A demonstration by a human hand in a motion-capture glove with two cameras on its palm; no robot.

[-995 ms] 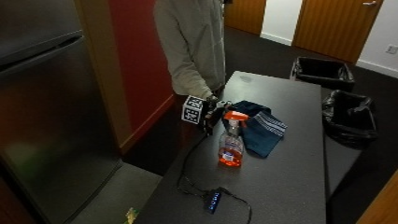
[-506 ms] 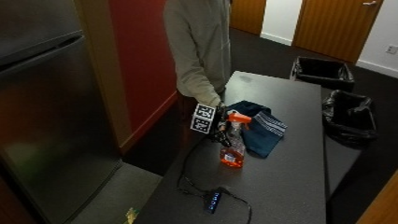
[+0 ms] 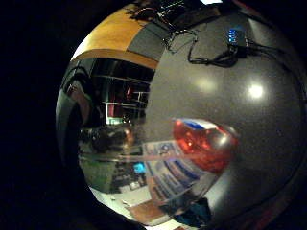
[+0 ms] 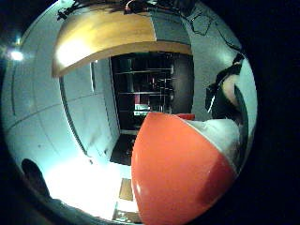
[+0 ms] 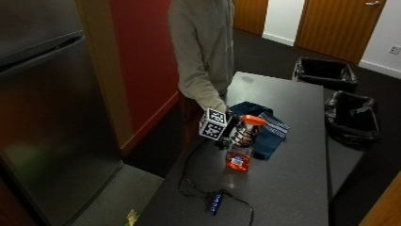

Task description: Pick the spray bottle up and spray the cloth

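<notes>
1 spray bottle (image 5: 240, 149) — label unreadable

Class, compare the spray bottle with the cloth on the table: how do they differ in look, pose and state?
The spray bottle stands upright; the cloth lies crumpled flat. The bottle is clear with orange liquid and an orange top; the cloth is dark blue with pale stripes. The gloved right hand grips the bottle; the cloth is untouched. Both rest on the grey table.

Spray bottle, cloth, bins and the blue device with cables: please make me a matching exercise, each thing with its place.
Things:
1. spray bottle
2. cloth
3. two black bins
4. blue device

Places:
a. floor beside the table
b. near table end, with cables
c. in the gloved right hand
d. lying on the table behind the bottle

Pairs: 1-c, 2-d, 3-a, 4-b
</notes>
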